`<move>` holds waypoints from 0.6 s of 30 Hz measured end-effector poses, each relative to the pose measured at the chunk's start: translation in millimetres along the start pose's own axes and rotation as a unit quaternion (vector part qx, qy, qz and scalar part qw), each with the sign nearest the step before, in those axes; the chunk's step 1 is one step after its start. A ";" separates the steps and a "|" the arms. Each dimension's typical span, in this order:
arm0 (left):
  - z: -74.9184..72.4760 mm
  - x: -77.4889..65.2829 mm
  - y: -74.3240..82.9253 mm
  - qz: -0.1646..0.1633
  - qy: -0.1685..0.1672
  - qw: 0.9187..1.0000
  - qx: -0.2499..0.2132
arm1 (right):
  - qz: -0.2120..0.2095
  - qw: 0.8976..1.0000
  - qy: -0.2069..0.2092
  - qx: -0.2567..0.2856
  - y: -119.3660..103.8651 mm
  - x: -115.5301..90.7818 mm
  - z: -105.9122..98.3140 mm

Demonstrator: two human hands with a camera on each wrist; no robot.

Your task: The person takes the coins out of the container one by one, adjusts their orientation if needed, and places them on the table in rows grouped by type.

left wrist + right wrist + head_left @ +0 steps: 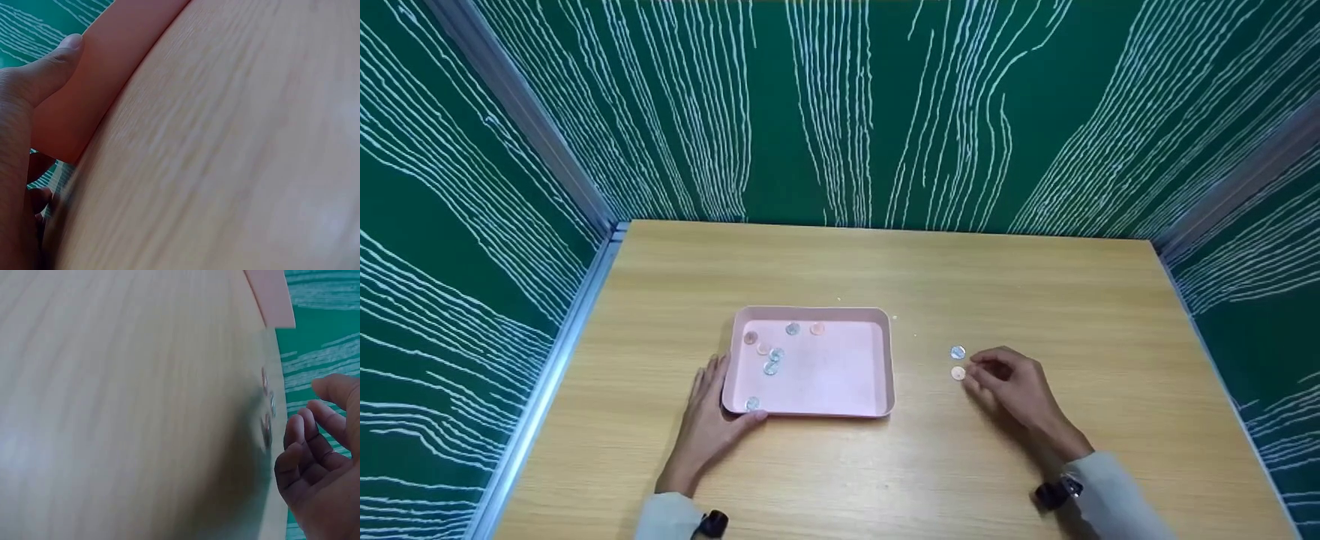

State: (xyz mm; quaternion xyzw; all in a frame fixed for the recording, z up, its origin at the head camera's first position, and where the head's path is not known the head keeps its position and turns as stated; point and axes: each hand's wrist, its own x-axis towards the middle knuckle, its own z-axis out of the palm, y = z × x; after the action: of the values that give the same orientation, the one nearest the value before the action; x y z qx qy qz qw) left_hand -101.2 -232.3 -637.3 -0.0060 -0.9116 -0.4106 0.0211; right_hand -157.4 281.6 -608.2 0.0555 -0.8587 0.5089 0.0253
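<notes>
Round coins [958, 352], pink rectangular tray [840, 375] in left grip [709, 424], right grip [1021, 391] loose, seemingly empty

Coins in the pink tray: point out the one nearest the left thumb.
It's the silvery coin in the near left corner of the pink tray, right by the thumb; all the others lie farther back.

One table [997, 285] bears one tray [832, 367], ten coins [958, 352].
</notes>
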 end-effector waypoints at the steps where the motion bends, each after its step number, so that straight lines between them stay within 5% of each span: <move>1: -0.1 -0.1 0.2 0.000 0.000 1.000 0.000 | -0.007 1.000 -0.001 0.007 -3.3 1.2 3.3; 10: 0.1 -0.2 0.6 0.001 0.002 1.000 -0.002 | -0.080 0.996 -0.018 0.026 -34.5 19.5 45.2; 18: 0.9 1.4 0.6 0.005 0.005 1.000 -0.005 | -0.087 0.995 -0.049 0.015 -50.3 36.5 74.9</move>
State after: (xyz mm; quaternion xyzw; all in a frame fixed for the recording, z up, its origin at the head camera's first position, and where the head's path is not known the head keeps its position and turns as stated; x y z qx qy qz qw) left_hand -102.6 -231.2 -637.4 -0.0083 -0.9095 -0.4148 0.0272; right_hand -186.5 189.5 -596.8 0.1548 -0.8431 0.5143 0.0265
